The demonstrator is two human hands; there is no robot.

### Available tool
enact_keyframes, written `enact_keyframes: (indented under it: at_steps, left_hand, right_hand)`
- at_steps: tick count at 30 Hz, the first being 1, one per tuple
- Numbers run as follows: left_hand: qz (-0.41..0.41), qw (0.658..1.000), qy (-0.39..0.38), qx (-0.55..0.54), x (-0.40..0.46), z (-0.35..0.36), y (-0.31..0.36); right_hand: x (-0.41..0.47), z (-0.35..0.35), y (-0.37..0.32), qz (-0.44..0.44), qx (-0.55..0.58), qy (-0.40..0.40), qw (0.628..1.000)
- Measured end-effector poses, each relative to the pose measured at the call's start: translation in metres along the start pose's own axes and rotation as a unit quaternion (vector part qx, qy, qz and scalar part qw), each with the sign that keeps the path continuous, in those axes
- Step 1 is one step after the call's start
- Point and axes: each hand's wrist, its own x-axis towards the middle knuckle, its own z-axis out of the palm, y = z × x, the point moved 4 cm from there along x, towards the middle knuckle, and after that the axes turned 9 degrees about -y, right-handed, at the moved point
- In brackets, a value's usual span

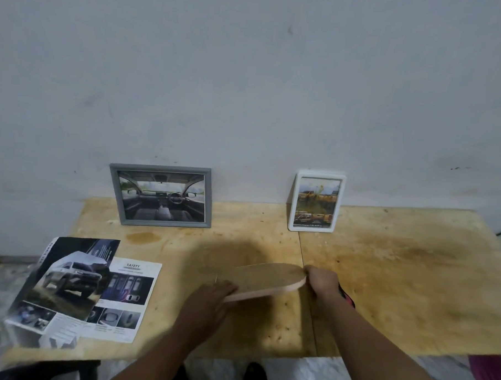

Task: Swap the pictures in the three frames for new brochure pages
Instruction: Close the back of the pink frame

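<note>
Setting: plywood table (383, 281) against a pale, scuffed wall (248, 75).
Held frame: pink frame (268, 279), rounded ends, brown backing up, tilted above mid-table between both hands.
Left hand (214, 296): fingers lie over the frame's near-left end; grip unclear.
Right hand (322, 282): curled around the frame's right end.
Standing frames: grey frame (160, 196) with a car-interior picture and white frame (316, 201), 2 in all, leaning on the wall.
Brochure pages (75, 291): lying loose at the table's left edge.
</note>
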Motion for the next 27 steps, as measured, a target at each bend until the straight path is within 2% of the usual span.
enact_keyframes:
  at_steps: [3, 5, 6, 8, 10, 12, 13, 14, 17, 21, 23, 25, 27]
  left_hand:
    - [-0.040, 0.993, -0.003, -0.110, 0.017, -0.028, 0.008]
    - [-0.070, 0.970, 0.004, -0.232, 0.024, -0.039, 0.013]
    - [-0.097, 0.947, 0.007, -0.305, 0.026, -0.041, 0.015]
    - [-0.179, 0.868, 0.010, -0.463, 0.025, -0.035, 0.016]
    - [-0.263, 0.756, 0.001, -0.600, 0.017, -0.023, 0.020]
    - [-0.322, 0.658, -0.006, -0.680, 0.009, -0.008, 0.023]
    - [-0.345, 0.628, -0.009, -0.697, 0.005, 0.001, 0.023]
    - [-0.367, 0.612, -0.011, -0.700, 0.002, 0.009, 0.023]
    - [-0.424, 0.610, -0.022, -0.669, -0.007, 0.028, 0.019]
    - [-0.447, 0.549, -0.008, -0.706, -0.011, 0.043, 0.016]
    - [-0.450, 0.539, -0.011, -0.712, -0.009, 0.048, 0.016]
    - [-0.453, 0.540, -0.014, -0.709, -0.008, 0.053, 0.017]
    - [-0.457, 0.549, -0.022, -0.700, -0.006, 0.058, 0.018]
  right_hand:
    - [-0.004, -0.004, -0.025, -0.016, 0.106, -0.047, 0.993]
    - [0.000, -0.004, -0.031, -0.031, 0.095, -0.051, 0.994]
    - [0.001, -0.003, -0.031, -0.037, 0.074, -0.058, 0.995]
    - [0.002, 0.005, -0.018, -0.029, 0.039, -0.112, 0.993]
    - [-0.002, 0.020, 0.007, 0.004, 0.066, -0.204, 0.977]
    - [-0.007, 0.035, 0.026, 0.019, 0.110, -0.262, 0.959]
    - [-0.006, 0.041, 0.034, 0.019, 0.131, -0.262, 0.956]
    - [-0.005, 0.045, 0.039, 0.018, 0.141, -0.249, 0.958]
    - [-0.001, 0.046, 0.048, 0.026, 0.131, -0.192, 0.972]
    - [0.001, 0.038, 0.048, 0.044, 0.094, -0.204, 0.973]
    - [0.002, 0.026, 0.041, 0.020, 0.058, -0.185, 0.981]
    - [0.012, 0.006, 0.036, -0.047, -0.058, -0.104, 0.992]
    - [0.018, -0.018, 0.034, -0.081, -0.188, 0.005, 0.979]
